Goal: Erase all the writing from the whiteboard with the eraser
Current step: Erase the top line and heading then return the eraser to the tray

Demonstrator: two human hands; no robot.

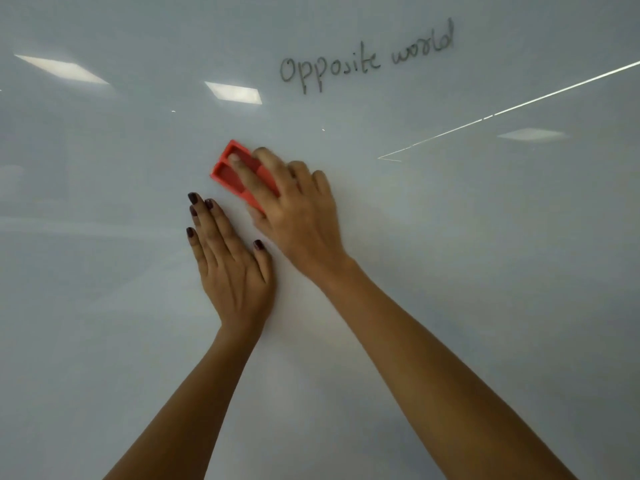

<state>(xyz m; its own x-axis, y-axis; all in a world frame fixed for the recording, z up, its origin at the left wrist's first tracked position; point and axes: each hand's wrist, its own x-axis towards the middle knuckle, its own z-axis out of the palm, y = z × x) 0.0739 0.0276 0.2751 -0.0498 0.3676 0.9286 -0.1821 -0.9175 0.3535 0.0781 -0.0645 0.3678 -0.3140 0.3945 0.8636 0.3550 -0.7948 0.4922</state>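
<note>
Two hands on whiteboard (450, 271): right hand (298, 206) gripping light, rigid red eraser (235, 171) by ribbed back, fingertips in recesses; left hand (228, 258) flat, empty; writing (363, 60) above fingertips.

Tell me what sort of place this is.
Probably an office or classroom. A glossy whiteboard with handwritten writing fills the view, mirroring rectangular ceiling lights. The right hand presses a red eraser to it.

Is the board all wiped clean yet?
Not yet. The words "Opposite world" remain on the whiteboard, above the red eraser under the right hand.
</note>
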